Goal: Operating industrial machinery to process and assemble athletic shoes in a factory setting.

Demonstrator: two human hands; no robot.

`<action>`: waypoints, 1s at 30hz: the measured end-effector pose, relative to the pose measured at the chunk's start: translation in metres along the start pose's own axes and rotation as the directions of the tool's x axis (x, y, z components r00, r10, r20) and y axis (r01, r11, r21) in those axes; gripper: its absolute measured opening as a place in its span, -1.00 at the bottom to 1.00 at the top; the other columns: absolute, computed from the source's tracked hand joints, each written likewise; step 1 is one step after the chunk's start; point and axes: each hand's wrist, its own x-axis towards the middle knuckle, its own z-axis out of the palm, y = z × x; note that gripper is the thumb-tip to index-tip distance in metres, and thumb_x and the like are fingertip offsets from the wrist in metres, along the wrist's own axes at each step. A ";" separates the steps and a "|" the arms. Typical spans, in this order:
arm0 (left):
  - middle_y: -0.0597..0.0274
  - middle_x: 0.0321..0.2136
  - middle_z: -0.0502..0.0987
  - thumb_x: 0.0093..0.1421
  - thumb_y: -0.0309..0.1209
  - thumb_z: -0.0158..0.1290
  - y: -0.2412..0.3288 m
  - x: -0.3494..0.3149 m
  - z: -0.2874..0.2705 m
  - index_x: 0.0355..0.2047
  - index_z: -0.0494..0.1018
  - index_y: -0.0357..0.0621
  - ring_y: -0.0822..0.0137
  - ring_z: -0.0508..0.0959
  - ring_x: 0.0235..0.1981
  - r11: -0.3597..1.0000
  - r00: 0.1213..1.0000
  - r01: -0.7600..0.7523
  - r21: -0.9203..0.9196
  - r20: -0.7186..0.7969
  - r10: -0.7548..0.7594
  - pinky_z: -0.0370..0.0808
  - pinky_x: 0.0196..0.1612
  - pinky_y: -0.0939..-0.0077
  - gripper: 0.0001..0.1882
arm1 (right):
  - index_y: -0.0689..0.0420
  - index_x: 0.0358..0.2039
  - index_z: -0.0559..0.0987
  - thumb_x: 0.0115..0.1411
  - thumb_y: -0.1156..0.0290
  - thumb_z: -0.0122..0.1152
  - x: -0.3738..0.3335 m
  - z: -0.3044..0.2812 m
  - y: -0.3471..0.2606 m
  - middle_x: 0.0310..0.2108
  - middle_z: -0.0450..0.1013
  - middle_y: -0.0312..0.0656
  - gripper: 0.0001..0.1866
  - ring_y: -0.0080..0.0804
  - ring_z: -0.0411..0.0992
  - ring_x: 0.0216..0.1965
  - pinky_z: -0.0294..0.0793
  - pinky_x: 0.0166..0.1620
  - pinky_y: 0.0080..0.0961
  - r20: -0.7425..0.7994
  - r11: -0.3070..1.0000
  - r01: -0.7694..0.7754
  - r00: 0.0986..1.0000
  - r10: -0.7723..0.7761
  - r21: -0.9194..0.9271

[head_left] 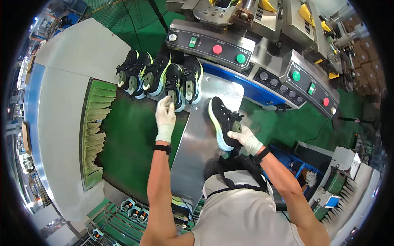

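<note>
My left hand (pixel 166 117), in a white glove, has its fingers bent around the grey-green last at the heel of a black shoe (pixel 174 78). That shoe stands among several black shoes with yellow-green and pale blue soles. My right hand (pixel 246 139), gloved too, grips the heel end of another black shoe (pixel 222 119), its thumb against the grey-green last (pixel 237 126). This shoe is over the metal plate (pixel 191 143), toe pointing away from me. Palm-side fingers of both hands are partly hidden.
Ahead stands a machine with two button panels (pixel 213 47) and a row of gauges (pixel 279 85). To the left, a pale housing (pixel 61 123) has an opening hung with greenish strips (pixel 96 127). A rack (pixel 113 223) with shoes is lower left; a blue bin (pixel 293 162) is right.
</note>
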 end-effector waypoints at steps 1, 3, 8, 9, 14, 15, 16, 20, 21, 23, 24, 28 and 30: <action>0.03 0.06 0.65 0.41 -0.43 0.23 -0.017 0.006 -0.012 0.25 0.49 -0.33 0.24 0.69 -0.01 1.000 0.999 0.016 0.012 -0.030 -0.015 0.63 0.11 0.36 -0.55 | 0.29 0.23 0.54 0.23 0.39 0.51 0.005 0.006 -0.006 0.03 0.63 -0.10 -0.40 -0.30 0.58 0.00 0.54 0.19 -0.32 0.004 1.000 -0.006 1.000 0.006 -0.003; -0.08 0.24 0.50 0.34 -0.38 0.31 -0.034 0.021 -0.027 0.36 0.38 -0.36 0.12 0.63 0.14 0.991 0.998 0.051 0.123 0.015 -0.053 0.61 0.18 0.26 -0.35 | 0.33 0.31 0.45 0.23 0.40 0.49 0.014 0.020 -0.013 0.02 0.62 -0.06 -0.32 -0.28 0.59 -0.02 0.56 0.16 -0.30 -0.209 0.994 0.062 0.975 -0.080 -0.089; -0.38 0.45 0.24 0.23 -0.24 0.37 -0.058 0.051 0.009 0.53 0.05 -0.44 -0.20 0.27 0.49 0.965 0.990 0.062 0.256 0.105 -0.092 0.26 0.52 0.08 0.04 | 0.29 0.38 0.34 0.21 0.34 0.48 0.067 0.063 -0.024 0.01 0.58 0.08 -0.21 -0.13 0.59 -0.02 0.57 0.13 -0.22 -0.369 0.979 0.101 0.915 -0.161 -0.176; -0.40 0.48 0.20 0.25 -0.26 0.33 -0.067 0.057 0.023 0.54 0.01 -0.47 -0.19 0.24 0.52 0.987 0.992 0.078 0.137 0.089 -0.091 0.22 0.54 0.11 0.03 | 0.29 0.38 0.34 0.21 0.34 0.44 0.095 0.069 -0.006 0.03 0.56 0.13 -0.23 0.00 0.57 -0.02 0.55 0.16 -0.17 -0.421 0.908 0.201 0.835 -0.355 -0.367; -0.43 0.53 0.13 0.31 -0.19 0.26 -0.070 0.051 0.030 0.55 -0.02 -0.52 -0.20 0.19 0.56 0.988 0.989 0.103 0.118 0.098 -0.114 0.15 0.59 0.16 0.02 | 0.28 0.34 0.39 0.20 0.33 0.44 0.144 0.144 -0.038 0.10 0.55 0.15 -0.26 0.04 0.55 0.09 0.51 0.20 -0.16 -0.455 0.920 0.179 0.826 -0.333 -0.349; -0.42 0.53 0.12 0.32 -0.15 0.26 -0.059 0.059 0.036 0.54 -0.01 -0.52 -0.19 0.18 0.56 0.986 0.984 0.095 0.137 0.137 -0.114 0.14 0.59 0.15 0.03 | 0.28 0.34 0.39 0.19 0.32 0.45 0.168 0.133 -0.035 0.12 0.54 0.12 -0.25 -0.01 0.55 0.09 0.52 0.20 -0.20 -0.462 0.872 0.234 0.773 -0.436 -0.431; -0.41 0.52 0.17 0.31 -0.14 0.28 -0.074 0.049 0.013 0.55 -0.01 -0.48 -0.18 0.22 0.55 0.982 0.981 0.118 0.146 0.139 -0.138 0.18 0.57 0.17 0.04 | 0.27 0.26 0.48 0.18 0.27 0.49 0.161 0.151 -0.060 0.06 0.59 0.10 -0.32 -0.07 0.58 0.05 0.54 0.17 -0.23 -0.330 0.842 0.038 0.910 -0.251 -0.538; -0.20 0.30 0.51 0.42 -0.17 0.19 -0.084 0.059 -0.040 0.35 0.41 -0.33 -0.07 0.51 0.35 0.991 0.983 0.132 -0.019 0.135 -0.128 0.43 0.40 0.18 -0.37 | 0.25 -0.08 0.69 0.09 0.15 0.60 0.224 0.065 -0.048 -0.19 0.68 0.00 -0.49 -0.18 0.67 -0.12 0.60 0.06 -0.27 -0.393 0.761 0.201 0.759 -0.519 -0.617; -0.10 0.23 0.58 0.46 -0.23 0.14 -0.101 0.060 -0.066 0.26 0.50 -0.30 -0.01 0.57 0.28 0.967 0.960 0.252 -0.044 0.134 -0.244 0.48 0.35 0.20 -0.51 | 0.23 -0.21 0.75 0.06 0.11 0.64 0.236 0.053 -0.033 -0.29 0.70 -0.04 -0.53 -0.21 0.69 -0.19 0.62 0.02 -0.27 -0.457 0.714 0.357 0.579 -0.675 -0.602; 0.05 0.08 0.65 0.47 -0.39 0.06 -0.198 0.039 -0.177 0.07 0.60 -0.25 0.06 0.64 0.12 0.914 0.981 0.021 0.406 -0.185 0.059 0.55 0.24 0.22 -0.72 | 0.25 0.00 0.67 0.10 0.23 0.65 0.228 0.118 -0.034 -0.13 0.67 -0.09 -0.47 -0.28 0.65 -0.12 0.60 0.05 -0.31 -0.442 0.769 0.282 0.684 -0.580 -0.574; 0.05 0.00 0.65 0.45 -0.51 0.00 -0.239 0.037 -0.225 0.00 0.61 -0.22 0.03 0.62 0.07 0.932 0.898 0.208 0.296 -0.436 -0.062 0.54 0.21 0.19 -0.77 | 0.26 0.20 0.58 0.15 0.35 0.65 0.226 0.141 -0.049 0.02 0.63 -0.14 -0.35 -0.35 0.60 -0.06 0.59 0.08 -0.34 -0.460 0.794 0.212 0.718 -0.523 -0.570; -0.19 0.09 0.61 0.47 -0.32 0.03 -0.323 0.128 -0.361 0.11 0.58 -0.25 -0.17 0.52 0.18 0.479 0.812 0.169 0.861 -0.398 0.428 0.41 0.29 -0.05 -0.67 | 0.25 0.13 0.59 0.30 0.43 0.52 0.231 0.091 -0.038 -0.02 0.60 -0.25 -0.56 -0.47 0.54 -0.05 0.54 0.09 -0.44 -0.478 0.838 0.326 0.705 -0.524 -0.439; -0.41 -0.11 0.68 0.49 0.06 -0.02 -0.380 0.174 -0.402 -0.08 0.71 -0.30 -0.35 0.64 0.02 0.510 0.871 0.463 0.725 -0.479 -0.110 0.47 0.22 -0.19 -0.40 | 0.22 0.07 0.60 0.35 0.45 0.48 0.221 0.082 -0.051 -0.06 0.59 -0.29 -0.66 -0.51 0.51 -0.09 0.52 0.06 -0.47 -0.447 0.821 0.326 0.714 -0.539 -0.470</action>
